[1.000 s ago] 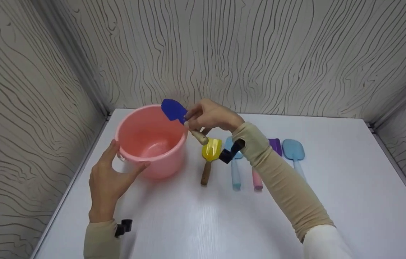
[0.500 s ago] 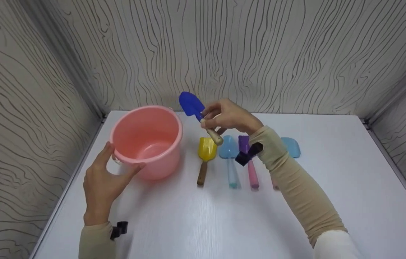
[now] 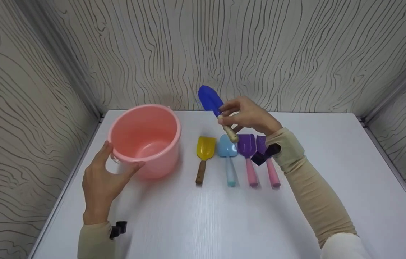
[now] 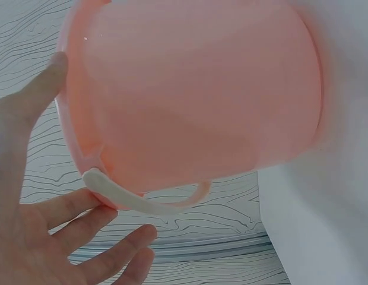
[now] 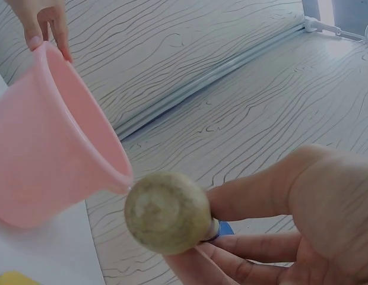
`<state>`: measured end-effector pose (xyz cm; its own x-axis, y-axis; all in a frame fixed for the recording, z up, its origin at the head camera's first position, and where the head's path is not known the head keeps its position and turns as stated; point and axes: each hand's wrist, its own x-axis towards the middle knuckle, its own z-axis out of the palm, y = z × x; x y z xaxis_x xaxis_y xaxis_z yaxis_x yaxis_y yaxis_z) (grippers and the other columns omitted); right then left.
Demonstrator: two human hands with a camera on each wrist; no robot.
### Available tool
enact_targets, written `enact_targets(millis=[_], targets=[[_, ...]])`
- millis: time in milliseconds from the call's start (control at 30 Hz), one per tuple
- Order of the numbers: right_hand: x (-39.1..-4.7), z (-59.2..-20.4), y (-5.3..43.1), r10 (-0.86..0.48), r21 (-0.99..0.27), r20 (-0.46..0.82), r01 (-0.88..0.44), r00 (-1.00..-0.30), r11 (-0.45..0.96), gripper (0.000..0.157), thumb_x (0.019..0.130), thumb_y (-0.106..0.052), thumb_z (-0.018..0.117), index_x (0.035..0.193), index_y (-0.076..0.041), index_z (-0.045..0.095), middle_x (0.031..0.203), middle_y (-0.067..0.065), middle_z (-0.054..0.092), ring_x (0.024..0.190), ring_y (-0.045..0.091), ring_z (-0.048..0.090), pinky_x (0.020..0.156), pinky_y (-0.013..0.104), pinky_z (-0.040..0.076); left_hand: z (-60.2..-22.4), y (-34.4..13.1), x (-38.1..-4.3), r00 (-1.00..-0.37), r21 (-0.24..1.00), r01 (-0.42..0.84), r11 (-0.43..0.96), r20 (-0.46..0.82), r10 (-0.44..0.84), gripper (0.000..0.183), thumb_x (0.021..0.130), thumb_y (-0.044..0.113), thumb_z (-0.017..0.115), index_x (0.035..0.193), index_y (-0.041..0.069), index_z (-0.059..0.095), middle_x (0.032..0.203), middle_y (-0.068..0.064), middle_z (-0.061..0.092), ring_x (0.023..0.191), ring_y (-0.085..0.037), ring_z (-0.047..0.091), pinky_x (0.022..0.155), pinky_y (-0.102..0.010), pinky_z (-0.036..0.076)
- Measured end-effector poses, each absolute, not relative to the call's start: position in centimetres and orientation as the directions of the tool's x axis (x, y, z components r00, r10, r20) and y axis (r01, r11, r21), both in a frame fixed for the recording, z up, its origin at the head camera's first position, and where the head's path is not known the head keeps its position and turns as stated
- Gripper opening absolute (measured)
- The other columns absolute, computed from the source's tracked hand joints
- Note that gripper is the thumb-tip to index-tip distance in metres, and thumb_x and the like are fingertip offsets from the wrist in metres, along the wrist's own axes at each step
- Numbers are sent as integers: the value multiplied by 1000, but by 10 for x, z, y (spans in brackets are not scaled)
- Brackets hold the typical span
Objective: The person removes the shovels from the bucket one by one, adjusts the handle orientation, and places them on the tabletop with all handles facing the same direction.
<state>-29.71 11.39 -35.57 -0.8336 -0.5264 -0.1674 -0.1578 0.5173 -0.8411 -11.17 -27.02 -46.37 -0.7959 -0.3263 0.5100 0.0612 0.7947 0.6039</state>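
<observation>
A pink bucket (image 3: 160,169) stands upright at the table's left, its opening facing up. My left hand (image 3: 100,183) touches its rim, thumb at the front and fingers at the left beside the white handle (image 4: 133,199); in the left wrist view the fingers are spread and mostly straight. My right hand (image 3: 249,115) pinches a small trowel (image 3: 211,99) with a blue blade and pale wooden grip. The trowel hangs in the air right of the bucket, blade toward the back left. Close up, the right wrist view shows the rounded end of its wooden grip (image 5: 167,212).
On the white table (image 3: 188,223) lie a yellow scoop (image 3: 206,147), a light blue shovel (image 3: 228,147), a purple shovel (image 3: 247,145) and another purple tool (image 3: 273,174), the last two with pink handles. My right forearm covers the row's right end. Wood-patterned walls (image 3: 195,46) surround the table.
My right hand has moved right with the trowel, from above the bucket's right rim to over the row of tools. The left hand stays at the rim. The view shifts slightly.
</observation>
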Motion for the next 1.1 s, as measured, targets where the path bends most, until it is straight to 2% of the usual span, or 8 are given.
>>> enact_targets(millis=[233, 433, 600, 700, 833, 933, 1100], targets=[[-300, -359, 144, -481, -830, -161, -145, -862, 538, 56, 99, -27, 78, 145, -1, 61, 134, 20, 67, 107, 31, 73, 82, 41, 67, -463, -269, -113, -798, 600, 67, 797, 512, -318, 106, 71, 58, 97, 158, 17, 54, 154, -14, 61, 113, -42, 74, 72, -57, 63], [-299, -362, 169, -444, -833, -141, -136, -885, 536, 55, 99, -26, 77, 144, 1, 61, 133, 21, 66, 104, 29, 74, 81, 40, 67, -463, -269, -112, -811, 627, 51, 778, 480, -334, 106, 72, 59, 96, 160, 18, 52, 159, -12, 57, 134, -43, 64, 87, -64, 62], [-296, -365, 184, -431, -847, -138, -119, -892, 518, 54, 100, -24, 77, 145, 1, 60, 131, 22, 64, 100, 25, 75, 80, 39, 67, -465, -271, -112, -807, 633, 59, 772, 485, -337, 106, 71, 57, 97, 159, 20, 53, 157, -12, 59, 132, -41, 66, 87, -63, 62], [-293, -365, 190, -425, -855, -140, -107, -895, 507, 56, 100, -23, 76, 147, 1, 58, 134, 22, 63, 99, 23, 75, 80, 36, 67, -464, -271, -112, -801, 630, 60, 774, 493, -340, 106, 70, 57, 98, 158, 19, 54, 157, -13, 59, 132, -44, 65, 84, -64, 62], [-290, -367, 195, -402, -852, -137, -100, -905, 514, 59, 100, -25, 76, 149, 2, 56, 136, 23, 62, 101, 22, 73, 80, 34, 66, -463, -271, -113, -805, 635, 42, 772, 479, -351, 106, 70, 60, 97, 158, 18, 54, 158, -14, 56, 134, -47, 63, 86, -65, 61], [-288, -371, 200, -381, -845, -137, -93, -914, 526, 59, 100, -24, 75, 149, 2, 56, 135, 23, 62, 102, 24, 72, 80, 35, 66, -463, -271, -112, -815, 645, 16, 764, 452, -363, 108, 70, 61, 96, 159, 18, 53, 160, -14, 55, 137, -46, 61, 92, -66, 60], [-287, -376, 209, -362, -838, -152, -74, -920, 541, 58, 102, -25, 74, 150, 1, 55, 137, 23, 62, 105, 27, 72, 84, 39, 66, -462, -270, -113, -816, 652, 8, 758, 443, -372, 108, 70, 60, 97, 159, 18, 53, 160, -13, 55, 138, -45, 60, 93, -65, 59]])
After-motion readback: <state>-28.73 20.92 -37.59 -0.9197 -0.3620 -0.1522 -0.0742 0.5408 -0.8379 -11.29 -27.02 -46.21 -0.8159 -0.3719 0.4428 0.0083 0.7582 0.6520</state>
